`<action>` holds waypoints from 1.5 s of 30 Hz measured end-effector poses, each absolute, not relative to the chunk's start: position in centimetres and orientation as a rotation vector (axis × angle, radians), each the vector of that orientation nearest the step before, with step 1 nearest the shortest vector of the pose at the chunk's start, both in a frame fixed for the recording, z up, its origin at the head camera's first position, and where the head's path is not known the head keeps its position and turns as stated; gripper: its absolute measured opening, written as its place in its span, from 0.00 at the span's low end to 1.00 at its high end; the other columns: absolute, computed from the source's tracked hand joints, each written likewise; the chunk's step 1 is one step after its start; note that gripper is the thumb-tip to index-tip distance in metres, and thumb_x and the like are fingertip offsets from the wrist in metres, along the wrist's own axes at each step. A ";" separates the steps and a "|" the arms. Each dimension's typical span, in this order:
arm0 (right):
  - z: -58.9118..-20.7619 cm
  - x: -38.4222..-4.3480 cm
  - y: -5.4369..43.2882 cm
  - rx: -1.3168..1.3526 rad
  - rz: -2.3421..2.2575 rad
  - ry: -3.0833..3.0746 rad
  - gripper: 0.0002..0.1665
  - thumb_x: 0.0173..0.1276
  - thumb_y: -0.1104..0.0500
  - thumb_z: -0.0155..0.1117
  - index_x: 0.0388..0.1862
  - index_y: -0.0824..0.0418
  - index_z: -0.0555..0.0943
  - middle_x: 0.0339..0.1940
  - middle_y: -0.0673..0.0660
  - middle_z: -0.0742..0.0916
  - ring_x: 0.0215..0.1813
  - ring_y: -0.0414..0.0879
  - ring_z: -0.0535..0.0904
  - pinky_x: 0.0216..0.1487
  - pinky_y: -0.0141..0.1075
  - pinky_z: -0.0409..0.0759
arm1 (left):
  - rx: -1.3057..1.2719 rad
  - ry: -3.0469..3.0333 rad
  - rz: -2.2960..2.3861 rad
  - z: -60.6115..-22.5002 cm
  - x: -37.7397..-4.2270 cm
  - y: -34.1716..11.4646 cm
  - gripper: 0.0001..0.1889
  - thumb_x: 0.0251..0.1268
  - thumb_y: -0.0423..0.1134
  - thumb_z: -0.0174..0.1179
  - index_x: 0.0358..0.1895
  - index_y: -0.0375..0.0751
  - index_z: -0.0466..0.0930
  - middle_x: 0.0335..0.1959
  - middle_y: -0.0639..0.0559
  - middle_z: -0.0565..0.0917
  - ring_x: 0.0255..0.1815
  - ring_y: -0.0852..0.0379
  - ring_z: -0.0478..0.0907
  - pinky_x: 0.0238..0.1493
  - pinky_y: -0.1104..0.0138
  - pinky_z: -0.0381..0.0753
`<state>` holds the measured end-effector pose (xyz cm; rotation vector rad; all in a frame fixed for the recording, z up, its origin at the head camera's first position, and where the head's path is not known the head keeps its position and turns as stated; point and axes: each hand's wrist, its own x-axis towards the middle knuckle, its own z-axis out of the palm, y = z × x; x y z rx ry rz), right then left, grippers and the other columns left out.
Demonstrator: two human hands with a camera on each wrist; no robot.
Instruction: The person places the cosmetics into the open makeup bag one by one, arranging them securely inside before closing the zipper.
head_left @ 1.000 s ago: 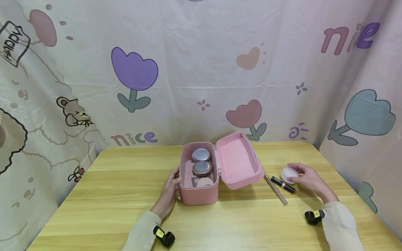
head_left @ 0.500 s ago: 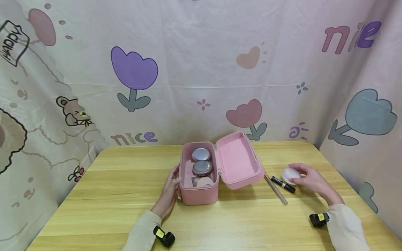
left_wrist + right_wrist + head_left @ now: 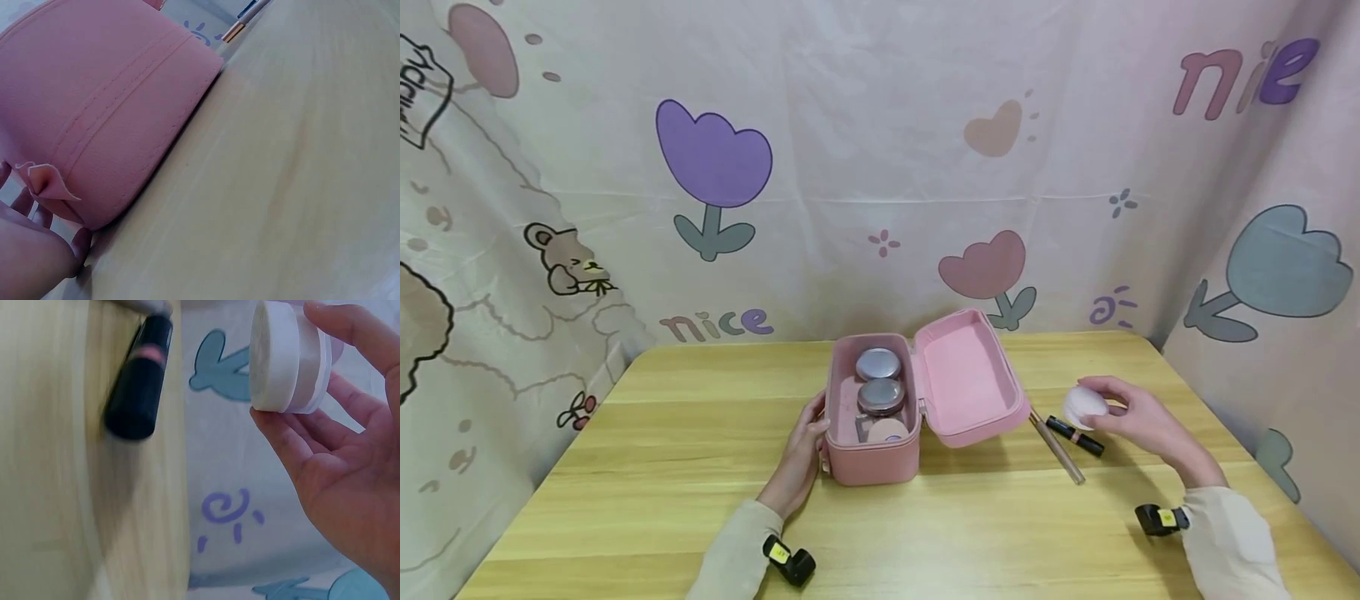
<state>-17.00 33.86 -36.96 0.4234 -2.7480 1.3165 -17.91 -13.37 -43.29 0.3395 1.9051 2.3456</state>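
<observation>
A pink makeup case [image 3: 874,462] stands on the table with its lid [image 3: 972,375] swung out to the right. Inside lie two round compacts [image 3: 880,397] and, at the near end, a pale round item [image 3: 887,429]. My left hand [image 3: 797,458] rests against the case's left side; in the left wrist view its fingers touch the lower corner beside a fabric tab [image 3: 47,181]. Pinched between thumb and fingers of my right hand [image 3: 1138,421] is a small round white-lidded cosmetic jar [image 3: 281,359], tilted and held above the table.
Below the jar lies a black lipstick-like tube [image 3: 1075,436] with a pink band. Beside it is a slim rose-gold stick [image 3: 1058,450], its far end near the case lid. A printed curtain [image 3: 850,167] hangs behind the wooden table [image 3: 700,433].
My right hand has lifted the white jar off the table, tilting it and moving it slightly left. The left hand stays against the case. The head view has shifted slightly.
</observation>
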 end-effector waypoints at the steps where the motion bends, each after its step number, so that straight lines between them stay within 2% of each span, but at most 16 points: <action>1: -36.8 -16.9 33.6 0.441 1.325 -2.749 0.31 0.59 0.67 0.69 0.61 0.75 0.72 0.57 0.72 0.78 0.48 0.34 0.75 0.47 0.24 0.74 | 0.335 1.900 2.351 -43.3 -17.9 -13.3 0.37 0.65 0.42 0.45 0.77 0.39 0.45 0.76 0.39 0.46 0.75 0.42 0.41 0.69 0.48 0.40; 8: -36.2 -16.4 32.1 0.484 1.299 -2.783 0.30 0.57 0.64 0.72 0.59 0.70 0.75 0.55 0.67 0.80 0.48 0.45 0.77 0.47 0.27 0.76 | 0.344 1.874 2.354 -43.4 -18.0 -13.1 0.36 0.66 0.40 0.43 0.77 0.37 0.45 0.76 0.39 0.46 0.75 0.42 0.42 0.69 0.49 0.41; 17: -35.1 -15.7 30.5 0.542 1.268 -2.784 0.30 0.56 0.63 0.73 0.57 0.67 0.77 0.56 0.64 0.80 0.50 0.42 0.77 0.50 0.27 0.75 | 0.334 1.898 2.349 -43.1 -18.1 -13.4 0.36 0.66 0.40 0.44 0.76 0.37 0.46 0.76 0.39 0.47 0.74 0.43 0.43 0.70 0.51 0.41; 24: -33.7 -14.6 29.3 0.647 1.270 -2.766 0.31 0.54 0.65 0.74 0.58 0.68 0.76 0.56 0.64 0.80 0.48 0.43 0.80 0.44 0.34 0.79 | 0.346 1.885 2.349 -43.0 -18.1 -13.4 0.36 0.66 0.40 0.44 0.76 0.37 0.45 0.76 0.39 0.47 0.75 0.43 0.43 0.70 0.50 0.40; 31: -32.6 -13.8 28.2 0.728 1.193 -2.747 0.36 0.51 0.65 0.77 0.60 0.69 0.74 0.56 0.63 0.81 0.50 0.39 0.77 0.51 0.29 0.76 | 0.329 1.896 2.343 -43.1 -18.1 -13.5 0.36 0.66 0.41 0.45 0.76 0.38 0.46 0.76 0.40 0.47 0.74 0.45 0.44 0.70 0.55 0.44; 37: -32.1 -13.3 27.4 0.765 1.202 -2.744 0.36 0.51 0.64 0.77 0.59 0.67 0.74 0.55 0.59 0.80 0.52 0.37 0.77 0.52 0.39 0.79 | 0.331 1.894 2.348 -43.1 -18.0 -13.5 0.36 0.66 0.40 0.45 0.76 0.37 0.46 0.76 0.39 0.48 0.74 0.43 0.44 0.70 0.52 0.42; 45: -31.4 -12.3 26.7 0.827 1.140 -2.704 0.35 0.51 0.64 0.77 0.58 0.67 0.75 0.53 0.58 0.81 0.50 0.37 0.77 0.49 0.31 0.78 | 0.361 1.872 2.357 -43.3 -18.1 -13.4 0.36 0.66 0.40 0.45 0.76 0.38 0.46 0.76 0.39 0.47 0.75 0.42 0.42 0.70 0.50 0.41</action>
